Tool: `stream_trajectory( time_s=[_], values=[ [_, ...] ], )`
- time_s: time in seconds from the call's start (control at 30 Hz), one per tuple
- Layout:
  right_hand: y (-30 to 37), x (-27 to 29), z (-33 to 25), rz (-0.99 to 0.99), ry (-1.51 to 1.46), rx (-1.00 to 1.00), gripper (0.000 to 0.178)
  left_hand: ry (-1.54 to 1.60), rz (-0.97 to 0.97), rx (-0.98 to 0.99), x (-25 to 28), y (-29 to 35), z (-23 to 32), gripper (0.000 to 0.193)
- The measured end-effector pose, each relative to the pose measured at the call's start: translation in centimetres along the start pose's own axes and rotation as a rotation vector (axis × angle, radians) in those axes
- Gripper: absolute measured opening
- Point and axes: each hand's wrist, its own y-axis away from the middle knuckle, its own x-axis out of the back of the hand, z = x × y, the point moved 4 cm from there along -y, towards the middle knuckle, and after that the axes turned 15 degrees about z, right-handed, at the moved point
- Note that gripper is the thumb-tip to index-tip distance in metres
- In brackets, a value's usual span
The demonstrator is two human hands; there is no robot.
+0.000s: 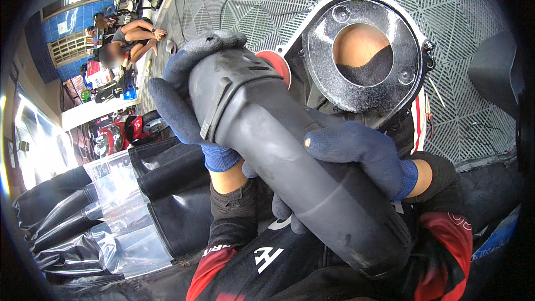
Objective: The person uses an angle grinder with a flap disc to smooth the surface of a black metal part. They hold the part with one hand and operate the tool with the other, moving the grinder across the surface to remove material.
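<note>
- Bent black tube (295,156) held slantwise in front of my torso: broad collared end up and left, other end low and right, close to my shirt (267,259).
- My left hand (178,111), dark blue glove: gripping the tube's upper end, fingers curled over the top, thumb along the near side.
- My right hand (362,145), same glove, pale worn spot at the thumb tip: gripping the tube around mid-length; fingertips show beneath.
- Round red piece (277,67) just behind the tube's collar, partly hidden; what it belongs to, cannot tell.
- Black ring-shaped housing (317,56) with a pale metal rim, beyond the tube, over the grey slatted floor (451,28); skin and dark cloth show through its round opening.
- Thin pale stick (436,92) on the floor, just right of the housing.
- Dark cable (224,8) looping toward the floor's far edge.
- Black-and-clear sheeting (125,212) left of my left forearm.
- Another person (131,42) sits well apart, near the floor's left edge.
</note>
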Motion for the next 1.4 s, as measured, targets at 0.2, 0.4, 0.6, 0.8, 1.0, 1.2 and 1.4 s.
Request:
stream_trajectory(
  time_s=[0.2,0.4,0.6,0.8,1.0,1.2,1.4],
  values=[
    [-0.4,-0.6,-0.3,0.016,0.034,0.023,0.064,0.025,-0.031,-0.066,0.3,0.1,-0.2,0.080],
    [-0.4,0.0,-0.2,0.010,0.020,0.023,0.063,-0.021,-0.171,-0.047,-0.6,-1.1,-0.4,0.081],
    [-0.3,-0.3,-0.5,-0.005,-0.017,-0.016,0.062,-0.010,-0.310,0.017,0.1,-1.5,-0.1,0.084],
    [0.4,-1.0,-1.5,-0.043,-0.165,-0.177,0.060,-0.108,-0.095,-0.042,-0.3,-1.2,-0.1,0.080],
    [0.9,-1.3,-1.7,-0.095,-0.402,-0.434,0.059,-0.053,0.008,0.010,-0.8,-0.4,0.2,0.079],
    [1.0,-1.4,-1.8,-0.016,-0.273,-0.376,0.060,-0.109,0.023,-0.029,0.1,-0.8,0.1,0.079],
    [0.8,-1.2,-1.6,-0.088,-0.221,-0.304,0.064,0.042,0.065,0.036,-0.4,0.1,-0.1,0.079]
  ],
)
